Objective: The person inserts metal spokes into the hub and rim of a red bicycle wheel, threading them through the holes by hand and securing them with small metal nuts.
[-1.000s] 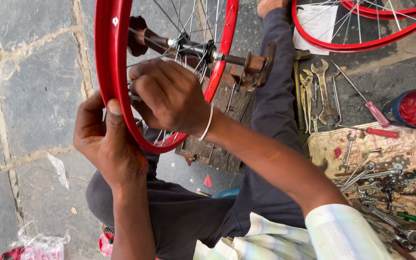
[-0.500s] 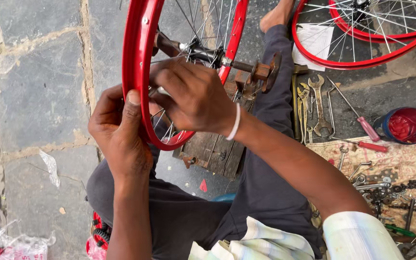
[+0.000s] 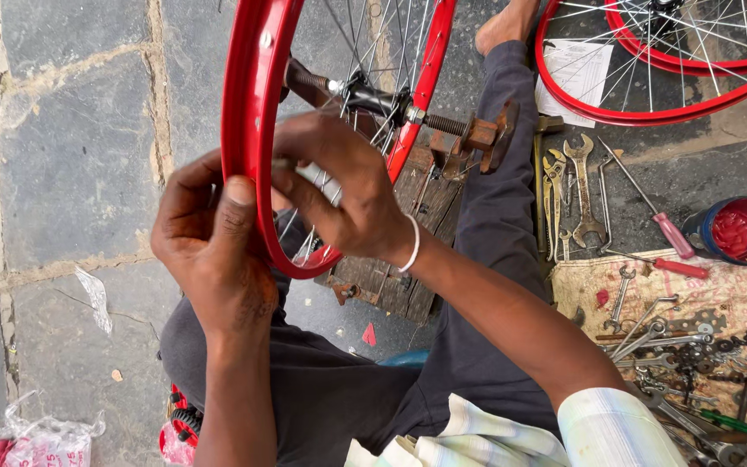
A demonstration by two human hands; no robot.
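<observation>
Red Rims on Grey Stone

The wheel rim (image 3: 252,130) is glossy red with silver spokes (image 3: 373,52). Two more red rims (image 3: 650,112) lie beyond. The floor (image 3: 71,156) is grey stone. The trousers (image 3: 494,242) are dark grey, the sleeve (image 3: 616,428) pale with faint checks, the bangle (image 3: 411,246) white. A tub (image 3: 741,229) holds red grease; the screwdriver handle (image 3: 674,235) is red.

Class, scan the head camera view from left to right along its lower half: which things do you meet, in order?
Crumpled plastic bag → left hand → red wheel rim → right hand → wrenches → red-handled screwdriver → red-filled tin
</observation>
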